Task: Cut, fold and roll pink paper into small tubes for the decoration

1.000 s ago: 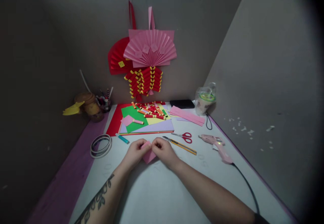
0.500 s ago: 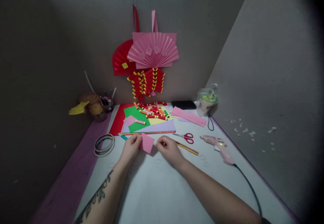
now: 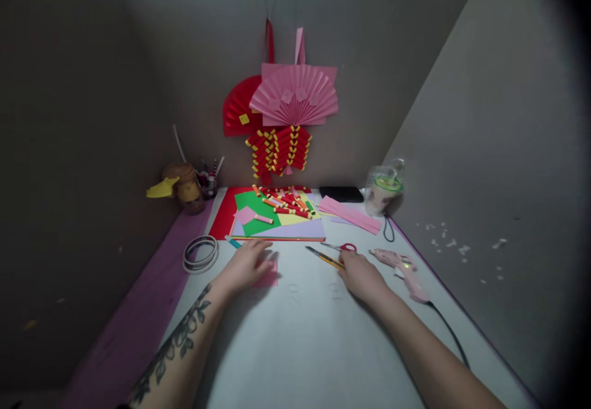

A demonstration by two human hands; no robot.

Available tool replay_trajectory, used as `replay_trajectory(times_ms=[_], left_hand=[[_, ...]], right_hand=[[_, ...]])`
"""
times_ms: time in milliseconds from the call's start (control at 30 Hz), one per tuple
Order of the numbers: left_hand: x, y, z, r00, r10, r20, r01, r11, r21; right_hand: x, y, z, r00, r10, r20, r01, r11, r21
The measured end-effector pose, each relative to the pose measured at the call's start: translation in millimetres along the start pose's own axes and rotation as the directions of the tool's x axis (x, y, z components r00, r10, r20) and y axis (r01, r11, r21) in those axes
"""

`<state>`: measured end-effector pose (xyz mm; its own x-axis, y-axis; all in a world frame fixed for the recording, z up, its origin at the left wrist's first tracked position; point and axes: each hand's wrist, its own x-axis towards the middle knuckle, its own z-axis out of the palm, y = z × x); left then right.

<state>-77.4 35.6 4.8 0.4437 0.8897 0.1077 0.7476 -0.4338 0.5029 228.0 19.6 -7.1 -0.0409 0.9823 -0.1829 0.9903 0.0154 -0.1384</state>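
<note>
My left hand (image 3: 249,264) is spread low over the tabletop, its fingers apart. Partly beneath its thumb lies a pink paper square (image 3: 268,275). Just behind that hand rests a turquoise stick-like tool (image 3: 233,242), its end hidden. My right hand (image 3: 362,273) reaches down over the rear end of a yellow-and-black cutter knife (image 3: 325,257), which lies flat. Right behind those fingers sit scissors with red handles (image 3: 348,247), partly covered by the hand. Whether the right fingers have closed on the knife or only touch it is hidden.
Coloured sheets (image 3: 295,231) carry several small paper rolls (image 3: 293,212). Pink strips (image 3: 351,214) and a black phone-like slab (image 3: 341,194) lie at the back. A corded glue gun (image 3: 406,270) is at right, tape rolls (image 3: 201,265) at left. Paper fans (image 3: 295,98) hang on the wall.
The pink square has left my left hand's grip and lies on the table. My left hand has spread; my right hand has moved right onto the knife and scissors. The view has shifted.
</note>
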Motion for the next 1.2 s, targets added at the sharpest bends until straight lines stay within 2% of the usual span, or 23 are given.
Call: replay_trajectory(times_ms=[67, 133, 333, 467, 667, 867, 1100, 1200], left_hand=[[-9, -1, -4.4, 0.992, 0.005, 0.124, -0.010, 0.999, 0.040], [-18, -1, -5.7, 0.985, -0.028, 0.169, 0.015, 0.997, 0.078], [-27, 4, -2.2, 0.982, -0.104, 0.158, 0.085, 0.988, 0.128], [-27, 5, -2.3, 0.972, -0.146, 0.184, 0.122, 0.983, 0.135], [-29, 3, -1.3, 0.972, -0.141, 0.187, 0.115, 0.983, 0.141], [-29, 3, 1.0, 0.978, -0.113, 0.177, 0.091, 0.987, 0.130], [-29, 5, 2.8, 0.989, -0.038, 0.140, 0.020, 0.991, 0.130], [-27, 7, 6.0, 0.993, -0.024, 0.113, 0.008, 0.990, 0.141]], right_hand=[[3, 1, 5, 1.000, -0.015, -0.002, 0.015, 1.000, 0.004], [6, -3, 7, 0.999, -0.036, -0.024, 0.036, 0.999, 0.008], [12, -35, 13, 0.973, -0.202, -0.112, 0.210, 0.976, 0.058], [16, -49, 22, 0.971, -0.190, -0.145, 0.192, 0.981, -0.005], [15, -47, 30, 0.955, -0.256, -0.149, 0.259, 0.966, -0.002], [15, -47, 27, 0.957, -0.235, -0.167, 0.235, 0.972, -0.025], [12, -45, 26, 0.937, -0.320, -0.138, 0.325, 0.946, 0.014], [14, -39, 22, 0.941, -0.304, -0.150, 0.310, 0.951, 0.013]])
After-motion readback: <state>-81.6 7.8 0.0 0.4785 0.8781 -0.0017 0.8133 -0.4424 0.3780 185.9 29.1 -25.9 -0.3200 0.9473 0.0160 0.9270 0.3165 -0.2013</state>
